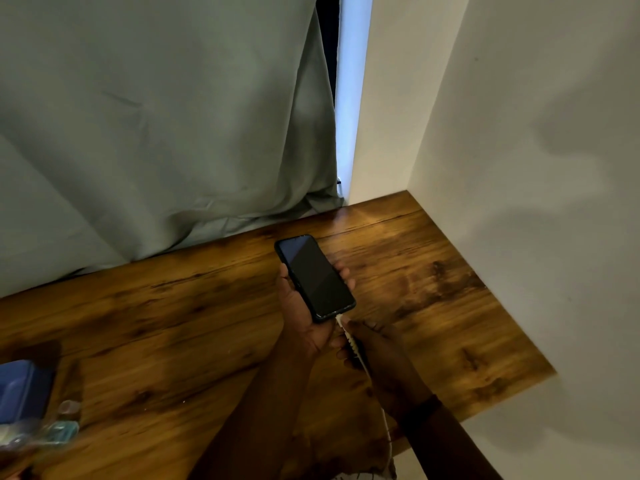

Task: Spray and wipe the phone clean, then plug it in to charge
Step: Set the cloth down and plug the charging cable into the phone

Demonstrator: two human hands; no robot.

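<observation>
Head view.

- Phone [315, 277]: black, screen dark and facing up, held above the counter, its lower end toward the person. Serves as the reference point for everything below.
- Left hand [304, 320]: under the phone and cradling it. The thumb lies along the phone's left edge, and the fingers [344, 273] are curled up around its right edge, clamped on the phone.
- Charging cable [354, 344]: white, its plug end touching the phone's bottom edge. It runs from there toward the person, down past the counter's near edge. Whether the plug is fully seated cannot be told.
- Right hand [375, 344]: just below the phone's bottom edge, fingers [356, 328] together, pinching the cable close behind the plug.
- Wristband [420, 415]: dark, on the right wrist, nearer the person than the phone.
- Counter [156, 323]: dark wood grain, beneath the phone.
- Curtain [156, 116]: grey-green, hanging beyond and to the left of the phone, its hem resting on the counter's far edge.
- Wall [519, 168]: white, to the right of the phone.
- Blue container [20, 389]: far to the left of the phone on the counter, blurred and cut off by the frame edge.
- Clear plastic item [64, 426]: just in front of the blue container, too blurred to identify.
</observation>
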